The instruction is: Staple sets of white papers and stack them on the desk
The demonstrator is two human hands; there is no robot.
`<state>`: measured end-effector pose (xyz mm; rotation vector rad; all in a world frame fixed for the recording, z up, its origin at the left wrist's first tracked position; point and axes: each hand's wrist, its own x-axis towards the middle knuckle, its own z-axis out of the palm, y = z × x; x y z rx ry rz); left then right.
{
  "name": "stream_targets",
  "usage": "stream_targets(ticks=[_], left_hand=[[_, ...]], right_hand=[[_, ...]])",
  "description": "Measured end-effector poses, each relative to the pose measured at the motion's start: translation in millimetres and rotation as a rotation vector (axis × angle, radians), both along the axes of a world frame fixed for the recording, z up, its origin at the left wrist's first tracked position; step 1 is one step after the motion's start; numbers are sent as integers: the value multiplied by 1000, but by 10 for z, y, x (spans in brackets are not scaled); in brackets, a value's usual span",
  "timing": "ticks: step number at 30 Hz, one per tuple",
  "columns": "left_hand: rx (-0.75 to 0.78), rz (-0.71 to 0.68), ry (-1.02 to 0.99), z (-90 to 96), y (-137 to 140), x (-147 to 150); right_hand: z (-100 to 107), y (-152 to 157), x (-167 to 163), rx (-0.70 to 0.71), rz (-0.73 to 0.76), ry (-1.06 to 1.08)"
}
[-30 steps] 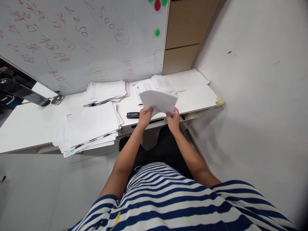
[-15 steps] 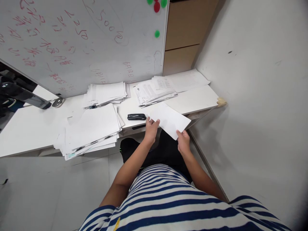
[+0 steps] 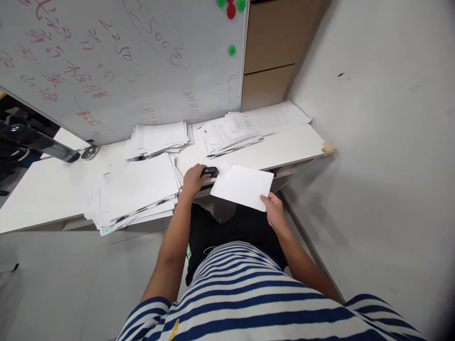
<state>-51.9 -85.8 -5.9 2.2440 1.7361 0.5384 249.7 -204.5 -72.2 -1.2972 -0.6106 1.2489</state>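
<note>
My left hand is wrapped round the rear of a black stapler near the desk's front edge. White paper, held by its near right corner, is pinched in my right hand. The paper's left end lies just beside the front of the stapler; I cannot tell whether it is between the jaws. How many sheets it has does not show. To the left of my left hand lies a large stack of papers, overhanging the front edge.
Behind are another paper stack and a pile of printed sheets on the white desk. A whiteboard rises at the back, with cardboard boxes behind it. A wall bounds the right. A computer mouse lies left.
My left hand has let go of the paper and moved left onto the stapler. The paper, still in my right hand, has turned so that it lies more level across the view.
</note>
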Motion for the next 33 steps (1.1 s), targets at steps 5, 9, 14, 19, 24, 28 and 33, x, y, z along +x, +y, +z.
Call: stream_targets(ticks=[5, 9, 14, 19, 24, 28, 33], left_hand=[[7, -22, -77, -30, -59, 65], [-55, -16, -113, 18, -54, 50], [-206, 68, -368, 196, -37, 87], [-83, 123, -413, 342, 176, 378], [19, 151, -209, 200, 474, 700], [47, 254, -35, -9, 542, 788], [79, 236, 23, -146, 535, 835]], right_hand=[[22, 53, -40, -29, 69, -39], [80, 159, -35, -11, 116, -42], [172, 299, -5, -10, 173, -121], [208, 293, 17, -9, 206, -141], [194, 253, 7, -15, 191, -152], [163, 220, 1, -37, 188, -166], [68, 158, -31, -55, 170, -194]])
